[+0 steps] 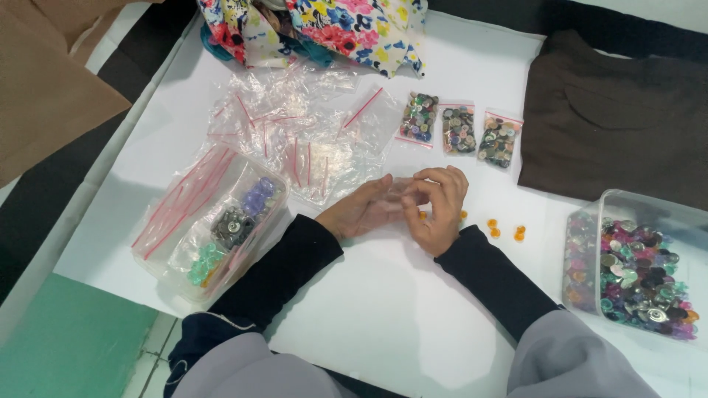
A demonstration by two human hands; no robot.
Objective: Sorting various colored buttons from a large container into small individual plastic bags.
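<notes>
Between hands: small clear plastic bag (398, 193); left hand (361, 210), right hand (436, 206) both grip it; orange buttons (505, 231) beside.

On my white tabletop (383, 295) lie three button bags (459, 131), empty bags (310, 136), two tubs (210, 228) (634, 265), orange buttons (505, 231), brown cloth (619, 118) and floral cloth (346, 26).

Materials under my hands: white table covering (383, 309), matt and smooth, like paper. Small bag (394, 193) between my left hand (361, 210) and right hand (436, 206): thin clear plastic, glossy. Loose zip bags (302, 140): same clear crinkled film, red seal strips. Orange buttons (505, 231): translucent glossy plastic. Tub (649, 210) and tray (184, 287): clear rigid plastic; their buttons shiny, some metallic-looking. Brown garment (612, 118): matt cloth. Floral fabric (354, 29): printed smooth cloth.
</notes>
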